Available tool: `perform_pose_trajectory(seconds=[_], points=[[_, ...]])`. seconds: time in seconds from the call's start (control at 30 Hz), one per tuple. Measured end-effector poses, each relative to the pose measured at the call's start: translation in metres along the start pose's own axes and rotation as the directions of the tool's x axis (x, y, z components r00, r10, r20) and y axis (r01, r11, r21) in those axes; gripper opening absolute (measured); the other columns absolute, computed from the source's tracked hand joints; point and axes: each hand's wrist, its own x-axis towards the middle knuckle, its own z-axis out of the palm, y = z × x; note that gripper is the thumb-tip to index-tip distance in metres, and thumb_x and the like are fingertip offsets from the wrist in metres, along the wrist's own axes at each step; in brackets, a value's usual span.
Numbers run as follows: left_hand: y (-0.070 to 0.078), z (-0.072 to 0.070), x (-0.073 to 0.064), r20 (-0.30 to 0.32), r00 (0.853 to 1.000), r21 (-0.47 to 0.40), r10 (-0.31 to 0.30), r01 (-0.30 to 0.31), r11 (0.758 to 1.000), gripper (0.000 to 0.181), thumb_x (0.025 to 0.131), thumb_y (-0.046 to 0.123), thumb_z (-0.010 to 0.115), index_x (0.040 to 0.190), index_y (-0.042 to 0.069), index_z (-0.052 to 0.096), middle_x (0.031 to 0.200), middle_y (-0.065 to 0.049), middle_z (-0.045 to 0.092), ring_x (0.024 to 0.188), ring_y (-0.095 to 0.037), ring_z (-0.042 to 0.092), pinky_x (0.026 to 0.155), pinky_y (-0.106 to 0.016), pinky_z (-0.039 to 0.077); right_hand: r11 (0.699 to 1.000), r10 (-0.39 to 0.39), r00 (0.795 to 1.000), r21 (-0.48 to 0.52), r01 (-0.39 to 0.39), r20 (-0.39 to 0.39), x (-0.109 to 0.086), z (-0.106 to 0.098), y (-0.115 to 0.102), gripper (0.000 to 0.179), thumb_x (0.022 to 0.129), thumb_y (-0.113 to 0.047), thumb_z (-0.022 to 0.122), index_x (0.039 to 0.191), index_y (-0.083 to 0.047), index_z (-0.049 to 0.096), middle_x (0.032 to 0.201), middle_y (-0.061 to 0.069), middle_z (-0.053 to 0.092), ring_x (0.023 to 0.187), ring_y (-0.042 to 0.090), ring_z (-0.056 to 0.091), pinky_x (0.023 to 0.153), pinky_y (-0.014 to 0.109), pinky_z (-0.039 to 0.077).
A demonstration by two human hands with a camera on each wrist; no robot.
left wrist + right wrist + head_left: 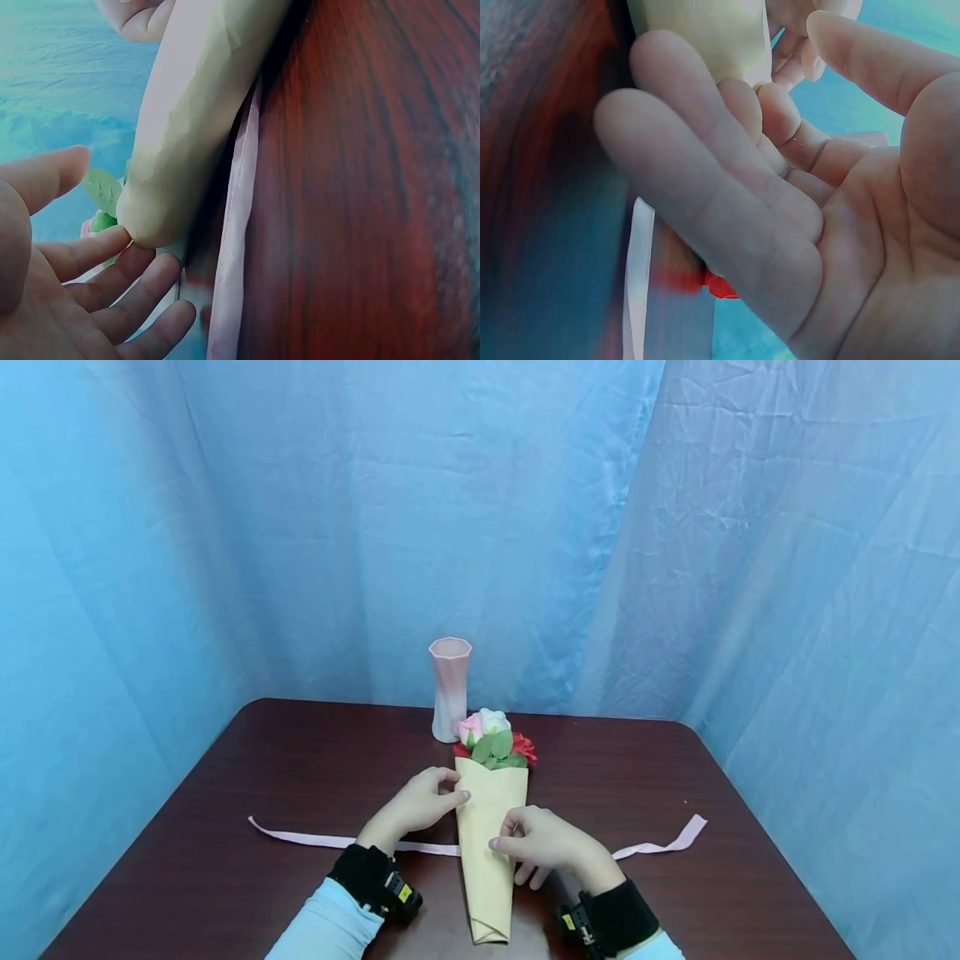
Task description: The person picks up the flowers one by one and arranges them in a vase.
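Observation:
A bouquet wrapped in pale yellow paper (491,843) lies on the table, its blooms pointing away from me. White, pink and red flowers (495,721) and green leaves (495,747) show at its top. My left hand (422,797) is at the wrapper's upper left edge; in the left wrist view its fingertips (116,238) touch the paper and the thumb stands apart. At the right edge is my right hand (551,839). Its index and middle fingertips meet the paper in the right wrist view, with the thumb held away. A pale pink ribbon (427,848) runs crosswise beneath the bouquet.
Just behind the flowers stands a pink and white vase (451,689). The dark brown wooden table (337,735) has rounded far corners. Light blue curtains (450,527) hang behind it and at both sides.

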Motion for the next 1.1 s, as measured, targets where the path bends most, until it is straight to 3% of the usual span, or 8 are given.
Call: perform_pose_trajectory(seconds=[0.53, 1.1], points=[[0.009, -0.005, -0.002, -0.033, 0.997, -0.037, 0.063, -0.064, 0.997, 0.043, 0.097, 0.028, 0.070, 0.128, -0.001, 0.063, 0.114, -0.010, 0.064, 0.098, -0.020, 0.061, 0.085, -0.040, 0.053, 1.000, -0.001, 1.000, 0.007, 0.001, 0.005, -0.001, 0.002, 0.000, 0.030, 0.096, -0.034, 0.071, 0.093, -0.006, 0.060, 0.076, 0.017, 0.068, 0.062, 0.032, 0.071, 0.051, 0.043, 0.058], [0.007, -0.008, -0.003, -0.027, 0.997, -0.017, 0.068, -0.068, 0.998, 0.046, 0.096, 0.030, 0.071, 0.128, -0.002, 0.064, 0.111, -0.008, 0.064, 0.096, -0.019, 0.060, 0.083, -0.038, 0.053, 1.000, -0.012, 1.000, -0.028, 0.012, 0.006, -0.003, 0.000, -0.004, 0.030, 0.096, -0.033, 0.071, 0.091, -0.006, 0.060, 0.077, 0.015, 0.067, 0.063, 0.032, 0.071, 0.048, 0.044, 0.057]])
